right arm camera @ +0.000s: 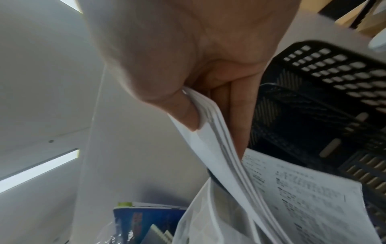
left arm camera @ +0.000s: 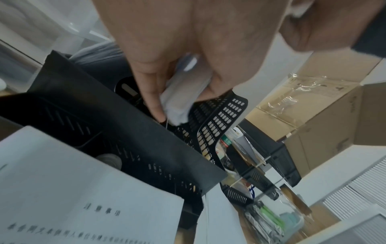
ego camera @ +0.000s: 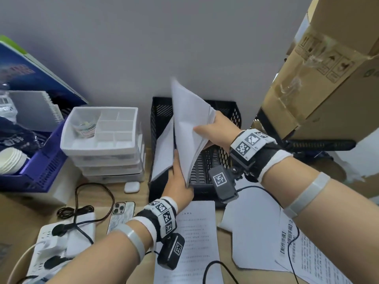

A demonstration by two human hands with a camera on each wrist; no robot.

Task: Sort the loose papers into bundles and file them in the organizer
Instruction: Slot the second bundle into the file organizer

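1. Nearest the viewer, on the desk: loose printed sheets lie flat in front of the organizer, some overlapping to the right. A phone lies face down to their left, beside a power strip with plugs and cables.
2. Left hand: it grips the lower corner of the bundle. In the left wrist view the fingers and thumb are curled round the paper edge, just above the organizer's front wall.
3. Right hand: it pinches the bundle's right edge, thumb on the near face. The right wrist view shows the thumb over the stacked sheet edges and the fingers behind them.
4. Bundle: held on edge, tilted, its lower end inside the organizer, its upper corner standing well above the rim. Whether the lower edge touches the floor of the compartment cannot be told.
5. Organizer: black perforated plastic, set against the wall. A second lot of paper leans in its left compartment, just beside the held bundle.
6. Left of the organizer: a white earbud case, then a white drawer unit with a small cup in its top tray, then a blue basket.
7. Far right: stacked cardboard boxes.
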